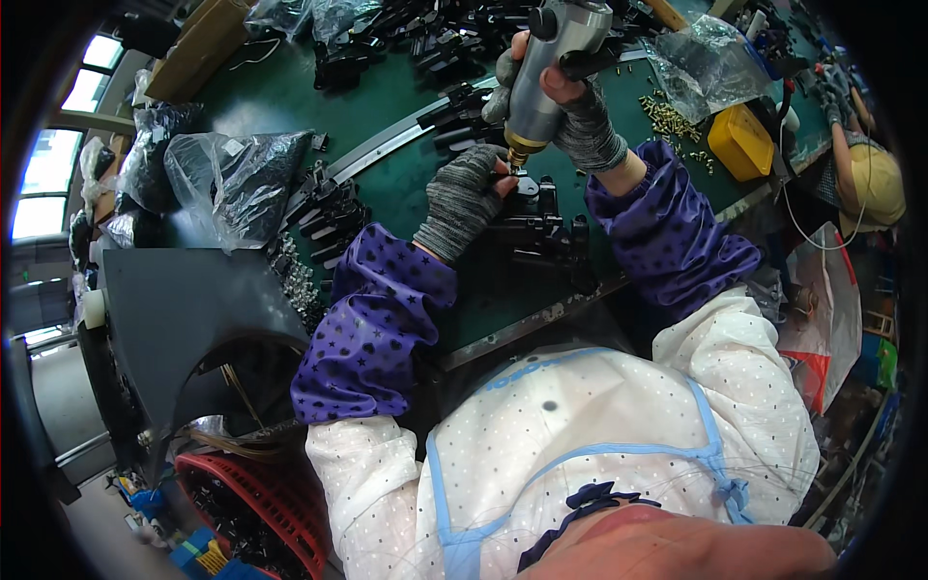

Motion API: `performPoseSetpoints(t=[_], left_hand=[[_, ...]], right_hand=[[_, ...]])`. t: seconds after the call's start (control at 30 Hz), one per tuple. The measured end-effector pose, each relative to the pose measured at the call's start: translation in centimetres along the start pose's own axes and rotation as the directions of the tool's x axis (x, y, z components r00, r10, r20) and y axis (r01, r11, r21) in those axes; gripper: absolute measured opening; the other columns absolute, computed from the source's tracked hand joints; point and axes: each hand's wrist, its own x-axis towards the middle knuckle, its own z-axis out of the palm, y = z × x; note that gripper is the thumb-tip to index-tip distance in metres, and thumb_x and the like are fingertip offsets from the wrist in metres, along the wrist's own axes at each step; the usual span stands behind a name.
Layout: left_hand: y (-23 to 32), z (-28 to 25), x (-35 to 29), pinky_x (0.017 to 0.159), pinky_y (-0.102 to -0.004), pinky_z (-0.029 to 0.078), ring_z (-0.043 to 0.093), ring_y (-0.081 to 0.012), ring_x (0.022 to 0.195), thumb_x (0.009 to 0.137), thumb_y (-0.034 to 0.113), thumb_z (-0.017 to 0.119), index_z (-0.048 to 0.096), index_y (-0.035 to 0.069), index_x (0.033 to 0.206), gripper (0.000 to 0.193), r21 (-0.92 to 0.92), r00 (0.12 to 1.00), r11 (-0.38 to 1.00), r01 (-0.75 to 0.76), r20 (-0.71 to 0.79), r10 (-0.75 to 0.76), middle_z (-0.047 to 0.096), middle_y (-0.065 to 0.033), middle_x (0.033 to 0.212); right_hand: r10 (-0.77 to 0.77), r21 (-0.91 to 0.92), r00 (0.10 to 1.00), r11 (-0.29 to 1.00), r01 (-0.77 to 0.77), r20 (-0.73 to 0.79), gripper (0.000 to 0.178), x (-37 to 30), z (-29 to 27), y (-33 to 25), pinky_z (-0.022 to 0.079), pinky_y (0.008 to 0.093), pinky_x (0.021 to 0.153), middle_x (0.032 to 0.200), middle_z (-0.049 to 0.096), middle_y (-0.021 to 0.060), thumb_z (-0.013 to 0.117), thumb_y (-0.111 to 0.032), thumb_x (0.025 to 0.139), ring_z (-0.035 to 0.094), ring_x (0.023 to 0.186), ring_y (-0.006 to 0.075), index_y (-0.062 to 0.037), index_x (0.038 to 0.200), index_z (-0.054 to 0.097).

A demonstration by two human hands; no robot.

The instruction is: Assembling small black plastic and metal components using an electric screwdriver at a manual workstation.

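Observation:
My right hand [588, 126], in a grey fingerless glove, is wrapped around a silver power screwdriver [537, 108] held upright. Its brass-coloured nose points down at a black metal part [530, 188] on the green table. Gloved the same way, my left hand [460, 201] pinches the near end of that part, thumb and fingertips right beside the driver's tip. Whether a screw sits under the tip is too small to tell. More black bracket-like parts [541, 237] lie just below, close to the table's front edge.
A metal rail [387, 143] curves across the table behind my left hand. Brass screws [669, 121] lie loose by a yellow scoop [740, 143]. Silver screws [292, 280] and bagged black parts [237, 184] sit at left. A red basket [275, 503] stands low left; a co-worker in a yellow cap [875, 184] is at right.

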Motion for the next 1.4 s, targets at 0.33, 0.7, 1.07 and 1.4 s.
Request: performPoseSetpoints(t=[0.33, 0.7, 1.07, 1.4], left_hand=[[0.0, 0.1, 0.0, 0.063, -0.0296, 0.048, 0.061, -0.0215, 0.070, 0.066, 0.006, 0.073, 0.056, 0.005, 0.078, 0.020, -0.022, 0.998, 0.998, -0.061, -0.032, 0.060, 0.062, -0.0076, 0.078], [-0.1, 0.4, 0.0, 0.059, -0.0313, 0.047, 0.061, -0.0257, 0.067, 0.065, 0.009, 0.073, 0.056, 0.007, 0.076, 0.020, 0.020, 0.993, 0.996, -0.084, -0.079, 0.085, 0.060, -0.0082, 0.071], [-0.4, 0.5, 0.1, 0.060, -0.0359, 0.048, 0.060, -0.0287, 0.070, 0.067, 0.012, 0.069, 0.056, 0.007, 0.082, 0.021, 0.084, 0.995, 0.991, -0.103, -0.009, 0.104, 0.058, -0.0101, 0.074], [-4.2, -11.1, 4.9, 0.069, -0.0314, 0.046, 0.057, -0.0196, 0.074, 0.074, 0.024, 0.070, 0.057, 0.006, 0.093, 0.029, 0.243, 0.969, 0.942, 0.232, -0.143, -0.202, 0.060, -0.0088, 0.081]], right_hand=[[0.056, -0.143, 0.998, 0.988, -0.055, 0.003, 0.049, 0.7, -0.5, -0.1, 0.054, 0.0332, 0.069, 0.091, 0.050, 0.0076, 0.067, -0.034, 0.072, 0.062, 0.077, 0.0206, -0.0066, 0.106, 0.044], [0.039, -0.311, 0.996, 0.948, -0.062, -0.080, 0.045, 0.8, -0.6, 0.4, 0.054, 0.0335, 0.067, 0.092, 0.051, 0.0080, 0.067, -0.026, 0.072, 0.062, 0.074, 0.0210, -0.0055, 0.106, 0.045], [0.069, -0.143, 0.996, 0.988, -0.060, 0.059, 0.040, 1.8, 0.9, 0.9, 0.050, 0.0302, 0.065, 0.088, 0.057, 0.0061, 0.068, -0.025, 0.072, 0.058, 0.073, 0.0158, -0.0033, 0.101, 0.053], [0.357, -0.989, 0.923, 0.068, 0.132, 0.147, 0.054, -2.7, -0.7, -6.3, 0.045, 0.0353, 0.078, 0.093, 0.056, 0.0145, 0.062, -0.039, 0.076, 0.055, 0.093, 0.0285, -0.0087, 0.118, 0.045]])
